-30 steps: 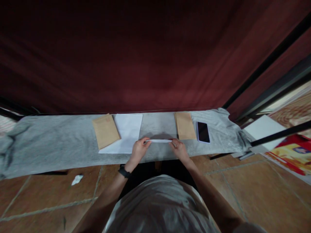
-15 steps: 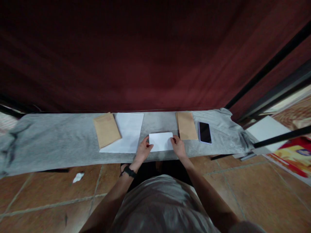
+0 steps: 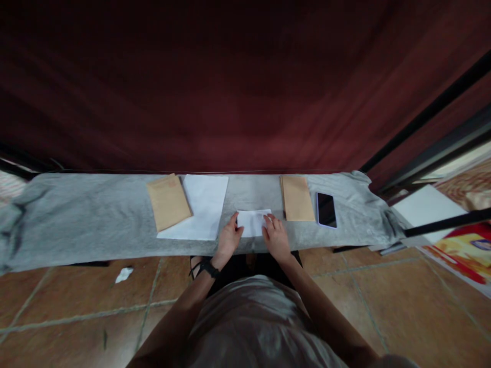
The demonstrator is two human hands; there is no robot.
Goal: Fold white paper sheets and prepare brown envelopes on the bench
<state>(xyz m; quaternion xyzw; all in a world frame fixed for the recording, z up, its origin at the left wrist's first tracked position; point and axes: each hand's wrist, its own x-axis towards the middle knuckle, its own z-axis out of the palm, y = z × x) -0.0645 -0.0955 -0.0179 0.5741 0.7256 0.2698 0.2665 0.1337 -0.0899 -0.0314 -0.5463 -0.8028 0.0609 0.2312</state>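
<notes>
A small folded sheet of white paper [image 3: 251,223] lies in front of me near the front edge of the cloth-covered bench. My left hand [image 3: 230,236] pinches its left end between thumb and fingers. At the other end, my right hand [image 3: 275,236] has curled fingers and thumb on the paper, covering its right edge. To the left, larger white sheets [image 3: 205,204] lie flat, partly under a brown paper envelope [image 3: 169,202]. Beyond my right hand rests a small stack of brown envelopes [image 3: 298,199].
A phone [image 3: 326,210] lies to the right of the envelope stack. The bench has a wrinkled grey cloth [image 3: 95,220], with a dark red curtain [image 3: 238,102] behind it. Black metal bars [image 3: 429,110] and a white board [image 3: 429,209] are at the right. Crumpled tissue [image 3: 124,274] lies on the tiled floor.
My right hand has moved left, from the paper's right edge onto its right part, its fingers now further over the sheet. My left hand keeps its hold on the left end.
</notes>
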